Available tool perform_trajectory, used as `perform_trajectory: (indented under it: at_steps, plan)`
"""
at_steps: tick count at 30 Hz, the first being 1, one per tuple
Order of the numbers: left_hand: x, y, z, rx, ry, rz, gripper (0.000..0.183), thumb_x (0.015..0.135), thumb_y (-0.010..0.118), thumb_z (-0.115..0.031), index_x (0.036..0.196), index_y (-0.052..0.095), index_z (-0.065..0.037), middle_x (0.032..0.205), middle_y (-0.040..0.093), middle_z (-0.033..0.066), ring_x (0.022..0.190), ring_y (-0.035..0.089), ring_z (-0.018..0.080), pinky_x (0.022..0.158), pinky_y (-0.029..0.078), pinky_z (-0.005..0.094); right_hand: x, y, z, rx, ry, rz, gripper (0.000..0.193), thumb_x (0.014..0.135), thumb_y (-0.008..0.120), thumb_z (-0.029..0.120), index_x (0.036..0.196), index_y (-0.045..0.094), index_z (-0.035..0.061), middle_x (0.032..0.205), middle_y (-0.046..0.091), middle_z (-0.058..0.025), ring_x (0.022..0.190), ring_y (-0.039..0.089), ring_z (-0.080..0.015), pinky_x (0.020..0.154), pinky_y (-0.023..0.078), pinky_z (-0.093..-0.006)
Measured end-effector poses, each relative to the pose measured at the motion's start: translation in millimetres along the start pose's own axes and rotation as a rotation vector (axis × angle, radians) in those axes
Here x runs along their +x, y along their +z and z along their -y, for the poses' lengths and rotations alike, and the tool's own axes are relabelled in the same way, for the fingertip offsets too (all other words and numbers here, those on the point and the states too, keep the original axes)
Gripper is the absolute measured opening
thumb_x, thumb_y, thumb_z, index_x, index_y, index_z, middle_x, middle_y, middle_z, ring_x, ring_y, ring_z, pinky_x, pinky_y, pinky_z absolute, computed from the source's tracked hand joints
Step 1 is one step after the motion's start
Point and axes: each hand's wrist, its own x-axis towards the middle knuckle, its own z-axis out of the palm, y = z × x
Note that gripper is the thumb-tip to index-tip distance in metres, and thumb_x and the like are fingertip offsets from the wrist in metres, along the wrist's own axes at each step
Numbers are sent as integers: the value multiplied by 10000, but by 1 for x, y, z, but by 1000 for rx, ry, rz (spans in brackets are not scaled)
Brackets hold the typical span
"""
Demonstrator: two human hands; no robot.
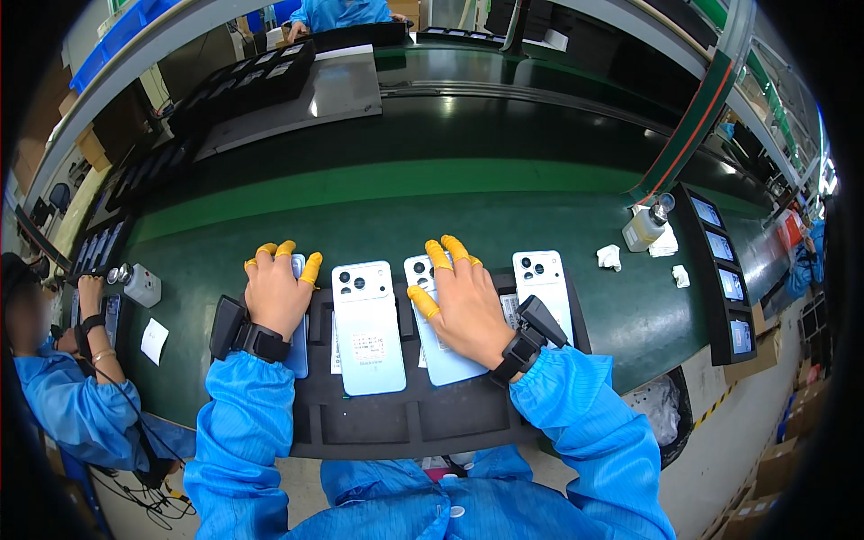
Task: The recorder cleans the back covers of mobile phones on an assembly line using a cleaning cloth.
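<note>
My left hand (277, 292), with yellow finger cots, spans a light blue smartphone (299, 355), its thumb along the right edge and fingers over the upper part. My right hand (466, 310), also with yellow cots, is closed over another pale blue smartphone (443, 362), thumb at its left edge and fingers near its top. Between my hands a third smartphone (367, 328) lies back up, showing a camera block and white label. Right of my right hand rests one more smartphone (543, 270). All lie on a black compartmented tray (360, 423). My palms hide much of both held phones.
A dispenser bottle (643, 230) and crumpled white tissues (609, 258) stand right on the green bench (504, 216). A black tray of phones (725, 297) lies beyond. At left are another bottle (142, 285), a paper slip (154, 340) and a co-worker's arm (103, 360).
</note>
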Motion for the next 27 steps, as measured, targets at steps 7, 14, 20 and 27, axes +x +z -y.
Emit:
perform_trajectory:
  at_steps: [7, 14, 20, 27]
  plan:
    - [0, 2, 2, -13, 9, -22, 465, 904, 593, -395, 1178, 626, -22, 1206, 554, 212, 1101, 533, 394, 910, 470, 460, 1, -2, 1, 16, 13, 54, 559, 926, 570, 358, 1277, 503, -72, 1221, 504, -301, 1031, 517, -414, 935, 397, -482]
    - [0, 6, 3, -9, 15, -37, 482, 893, 605, -414, 1181, 623, -29, 1200, 555, 206, 1095, 538, 394, 888, 484, 463, -2, -2, 0, 20, -4, -18, 565, 917, 584, 338, 1291, 484, -73, 1313, 447, -297, 1059, 501, -417, 965, 378, -480]
    - [0, 3, 1, 3, 6, -15, 485, 895, 602, -416, 1184, 621, -27, 1208, 550, 205, 1096, 538, 393, 875, 497, 465, -1, -2, 1, 31, -19, -56, 529, 918, 584, 335, 1245, 523, -77, 1270, 478, -301, 1048, 503, -425, 949, 386, -485]
    - [1, 2, 1, -5, 1, -12, 481, 893, 604, -413, 1173, 626, -23, 1213, 548, 207, 1098, 536, 389, 870, 499, 468, 0, -3, 1, 30, -10, -22, 518, 913, 589, 334, 1220, 536, -79, 1285, 472, -302, 1046, 506, -433, 944, 391, -484]
